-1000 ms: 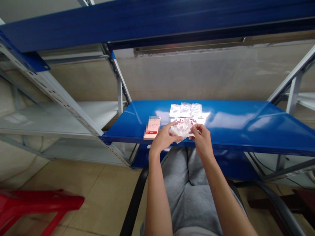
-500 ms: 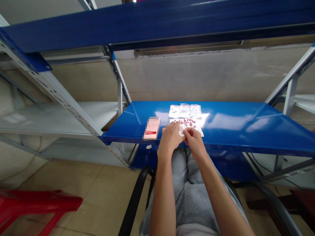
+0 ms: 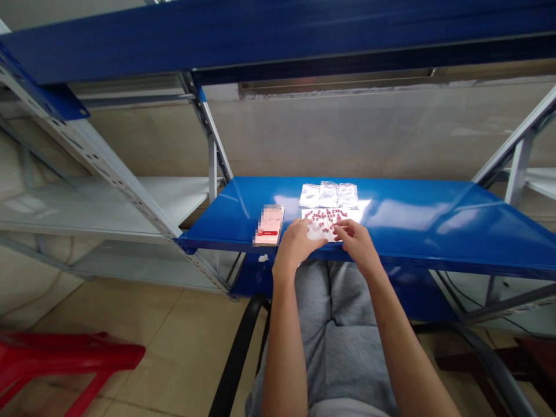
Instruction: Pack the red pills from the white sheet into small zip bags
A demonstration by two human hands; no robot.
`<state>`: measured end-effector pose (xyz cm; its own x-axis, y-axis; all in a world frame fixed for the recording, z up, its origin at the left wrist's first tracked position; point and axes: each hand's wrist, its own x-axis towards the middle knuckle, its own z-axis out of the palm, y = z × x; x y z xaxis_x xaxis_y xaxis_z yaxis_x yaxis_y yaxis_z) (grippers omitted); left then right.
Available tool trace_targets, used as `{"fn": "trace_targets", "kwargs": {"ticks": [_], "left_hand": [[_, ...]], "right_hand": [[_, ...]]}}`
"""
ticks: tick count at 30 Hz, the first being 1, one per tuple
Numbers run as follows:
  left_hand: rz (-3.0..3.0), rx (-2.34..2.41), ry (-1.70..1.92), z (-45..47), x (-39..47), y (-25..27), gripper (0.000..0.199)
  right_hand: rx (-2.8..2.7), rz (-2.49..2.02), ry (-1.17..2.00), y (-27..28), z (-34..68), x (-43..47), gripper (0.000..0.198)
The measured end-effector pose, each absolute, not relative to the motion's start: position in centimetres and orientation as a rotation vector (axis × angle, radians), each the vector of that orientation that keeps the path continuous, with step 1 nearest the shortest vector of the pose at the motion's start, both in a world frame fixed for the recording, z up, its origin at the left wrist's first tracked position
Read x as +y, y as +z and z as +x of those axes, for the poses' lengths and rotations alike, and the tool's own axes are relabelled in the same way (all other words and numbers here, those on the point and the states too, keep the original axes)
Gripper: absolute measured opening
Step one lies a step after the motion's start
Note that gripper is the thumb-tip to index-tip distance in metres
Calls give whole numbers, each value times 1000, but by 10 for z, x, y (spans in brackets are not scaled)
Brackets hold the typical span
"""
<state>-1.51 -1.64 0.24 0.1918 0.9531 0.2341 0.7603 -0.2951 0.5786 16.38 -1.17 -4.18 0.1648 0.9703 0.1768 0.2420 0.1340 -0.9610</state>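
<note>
Several small red beads [image 3: 326, 215] lie scattered on a white sheet [image 3: 354, 215] near the front edge of the blue shelf. My left hand [image 3: 296, 242] is at the sheet's left side, its thumb and fingers closed on a small clear plastic bag [image 3: 316, 231]. Over the sheet's right front part is my right hand [image 3: 355, 236], with thumb and forefinger pinched together beside the nearest beads. What sits between those fingertips, if anything, is too small to make out. Behind the sheet, three clear plastic bags [image 3: 329, 195] lie flat in a row.
A phone [image 3: 271, 225] with a lit screen lies left of my left hand on the blue shelf [image 3: 417, 217]. Metal uprights [image 3: 215, 133] and an upper blue beam [image 3: 304, 43] frame the space. A red stool [image 3: 69, 359] stands on the floor at lower left.
My hands have moved apart. The right hand has gone right, away from the bag and over to the beads. My left hand has shifted slightly left and uncovers more of the bag and beads.
</note>
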Motion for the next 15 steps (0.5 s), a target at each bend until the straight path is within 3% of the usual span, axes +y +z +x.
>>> {"fn": "trace_targets", "kwargs": {"ticks": [5,15], "left_hand": [[2135,1595,837,-20,-14,-5,56],[2112,1560,828,-25,-10,-11,66]], "right_hand": [[-1478,-1501,475,-45,164,-1,11],[-1707,-1724,176,-55,152,8,12]]}}
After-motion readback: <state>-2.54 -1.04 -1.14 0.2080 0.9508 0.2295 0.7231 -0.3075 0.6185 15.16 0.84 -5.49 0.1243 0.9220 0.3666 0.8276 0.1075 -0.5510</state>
